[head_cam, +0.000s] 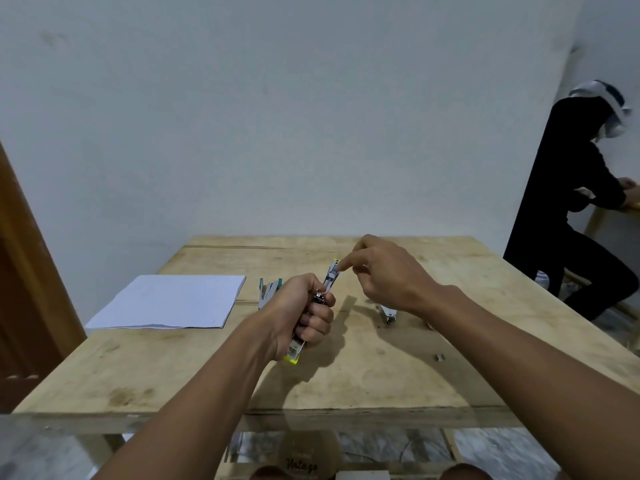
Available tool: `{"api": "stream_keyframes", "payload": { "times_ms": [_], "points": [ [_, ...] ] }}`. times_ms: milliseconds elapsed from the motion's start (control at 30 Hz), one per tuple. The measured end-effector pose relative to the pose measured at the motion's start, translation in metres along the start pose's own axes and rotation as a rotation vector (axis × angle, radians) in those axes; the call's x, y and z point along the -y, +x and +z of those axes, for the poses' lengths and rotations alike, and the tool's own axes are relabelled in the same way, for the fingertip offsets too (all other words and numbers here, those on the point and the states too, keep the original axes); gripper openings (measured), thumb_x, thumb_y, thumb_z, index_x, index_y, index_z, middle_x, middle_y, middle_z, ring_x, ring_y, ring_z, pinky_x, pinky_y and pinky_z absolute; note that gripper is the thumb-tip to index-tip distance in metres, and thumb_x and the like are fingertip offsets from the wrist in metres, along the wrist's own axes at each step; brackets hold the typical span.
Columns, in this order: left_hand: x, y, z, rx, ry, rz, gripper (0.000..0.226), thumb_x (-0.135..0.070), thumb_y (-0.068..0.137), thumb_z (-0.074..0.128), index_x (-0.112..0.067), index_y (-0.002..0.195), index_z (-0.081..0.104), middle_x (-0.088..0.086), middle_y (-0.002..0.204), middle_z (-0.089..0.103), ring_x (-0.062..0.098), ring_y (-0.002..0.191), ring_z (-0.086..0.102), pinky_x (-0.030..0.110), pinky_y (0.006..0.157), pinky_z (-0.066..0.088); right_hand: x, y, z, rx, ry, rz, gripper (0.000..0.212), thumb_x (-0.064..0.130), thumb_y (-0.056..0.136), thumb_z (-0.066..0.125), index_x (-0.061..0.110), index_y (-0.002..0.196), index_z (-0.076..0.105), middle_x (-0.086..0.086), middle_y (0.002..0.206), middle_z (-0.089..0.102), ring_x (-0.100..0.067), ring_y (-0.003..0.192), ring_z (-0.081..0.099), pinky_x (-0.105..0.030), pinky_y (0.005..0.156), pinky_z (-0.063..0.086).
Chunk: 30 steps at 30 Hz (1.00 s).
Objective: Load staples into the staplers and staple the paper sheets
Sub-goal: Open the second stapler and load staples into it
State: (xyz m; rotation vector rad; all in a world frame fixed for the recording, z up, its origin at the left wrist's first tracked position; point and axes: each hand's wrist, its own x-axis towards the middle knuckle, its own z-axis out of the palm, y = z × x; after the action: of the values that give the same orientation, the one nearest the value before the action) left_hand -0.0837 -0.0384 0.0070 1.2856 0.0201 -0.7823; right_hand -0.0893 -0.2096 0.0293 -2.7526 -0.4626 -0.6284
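Note:
My left hand (304, 315) grips a yellow-trimmed stapler (330, 277) around its middle, above the wooden table (194, 372). The stapler is swung open, one end pointing away from me, the other end sticking out below my fist. My right hand (384, 271) touches the far end of the open metal channel with pinched fingertips; whether it holds staples I cannot tell. A teal stapler (268, 292) lies just left of my left hand. A stack of white paper sheets (169, 301) lies at the table's left. A third stapler (388, 312) shows partly under my right wrist.
A small strip of staples (440, 357) lies on the table at the right. A person in dark clothes (571, 209) sits at another table at the far right. A brown door (20, 271) stands on the left, and a white wall rises behind the table.

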Motion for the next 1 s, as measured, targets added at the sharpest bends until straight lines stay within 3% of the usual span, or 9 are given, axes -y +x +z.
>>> {"api": "stream_keyframes", "payload": {
  "times_ms": [167,300,367,433,533,700,833,900,1000],
  "points": [
    [-0.003,-0.001,0.0,-0.07,0.069,0.023,0.024,-0.022,0.087,0.035,-0.019,0.063,0.038,-0.008,0.048,0.021,0.006,0.033,0.015,0.011,0.031,0.011,0.002,-0.001,0.006,0.021,0.075,0.111,0.031,0.013,0.088,0.053,0.028,0.105,0.073,0.0,0.103,0.065,-0.018,0.093,0.06,-0.032,0.082,0.048],
    [-0.006,-0.003,0.004,-0.16,0.208,0.081,0.032,-0.028,0.096,0.038,-0.019,0.066,0.038,-0.006,0.05,0.024,0.007,0.035,0.016,0.013,0.033,0.012,0.007,-0.002,0.015,0.03,0.472,0.451,0.018,0.016,0.089,0.057,0.017,0.09,0.074,-0.003,0.089,0.071,-0.016,0.079,0.063,-0.028,0.073,0.049],
    [-0.005,-0.004,0.005,-0.246,0.509,0.206,0.03,-0.027,0.098,0.034,-0.017,0.07,0.038,-0.004,0.052,0.03,0.011,0.04,0.023,0.019,0.037,0.018,0.013,-0.001,0.015,0.061,1.01,0.78,0.018,0.016,0.094,0.051,0.008,0.085,0.065,-0.013,0.083,0.065,-0.022,0.069,0.059,-0.029,0.063,0.047],
    [0.002,0.001,0.001,-0.392,1.079,0.387,0.031,-0.029,0.102,0.027,-0.014,0.077,0.04,0.004,0.067,0.05,0.017,0.056,0.039,0.03,0.05,0.031,0.017,-0.002,0.014,0.1,1.456,1.007,0.03,0.019,0.1,0.042,-0.002,0.09,0.06,-0.021,0.087,0.064,-0.028,0.074,0.062,-0.035,0.069,0.052],
    [0.01,0.006,-0.002,-0.528,1.556,0.558,0.026,-0.031,0.103,0.023,-0.013,0.09,0.037,0.013,0.093,0.062,0.025,0.068,0.044,0.035,0.066,0.036,0.017,-0.003,0.015,0.067,1.723,1.082,0.036,0.019,0.102,0.037,-0.007,0.089,0.058,-0.024,0.092,0.062,-0.036,0.084,0.061,-0.041,0.082,0.049],
    [0.009,0.005,-0.001,-0.619,1.742,0.612,0.021,-0.024,0.104,0.026,-0.009,0.103,0.04,0.015,0.099,0.061,0.037,0.09,0.06,0.037,0.063,0.034,0.016,-0.005,0.016,0.085,1.728,1.055,0.036,0.012,0.101,0.036,-0.01,0.087,0.06,-0.025,0.09,0.063,-0.036,0.082,0.062,-0.041,0.085,0.051],
    [0.005,0.002,-0.002,-0.557,1.711,0.511,0.029,-0.021,0.103,0.028,-0.004,0.098,0.05,0.012,0.081,0.049,0.037,0.09,0.057,0.037,0.069,0.038,0.013,-0.006,0.019,0.052,1.522,1.012,0.017,0.003,0.096,0.046,-0.006,0.096,0.06,-0.019,0.078,0.061,-0.018,0.061,0.053,-0.022,0.047,0.049],
    [-0.003,0.0,-0.003,-0.405,1.511,0.319,0.034,-0.022,0.102,0.032,-0.007,0.075,0.045,0.01,0.069,0.043,0.03,0.067,0.048,0.031,0.058,0.033,0.009,-0.009,0.022,0.04,1.154,0.85,0.012,0.003,0.089,0.059,0.007,0.099,0.064,-0.009,0.071,0.055,-0.015,0.055,0.041,-0.018,0.037,0.033],
    [-0.013,-0.004,-0.009,-0.178,0.923,0.012,0.036,-0.034,0.1,0.038,-0.016,0.069,0.037,-0.002,0.054,0.028,0.012,0.042,0.022,0.019,0.04,0.019,0.006,-0.016,0.017,0.094,0.616,0.451,0.033,0.016,0.078,0.075,0.027,0.108,0.069,0.005,0.073,0.051,-0.011,0.063,0.048,-0.018,0.05,0.037]
  ]
}}
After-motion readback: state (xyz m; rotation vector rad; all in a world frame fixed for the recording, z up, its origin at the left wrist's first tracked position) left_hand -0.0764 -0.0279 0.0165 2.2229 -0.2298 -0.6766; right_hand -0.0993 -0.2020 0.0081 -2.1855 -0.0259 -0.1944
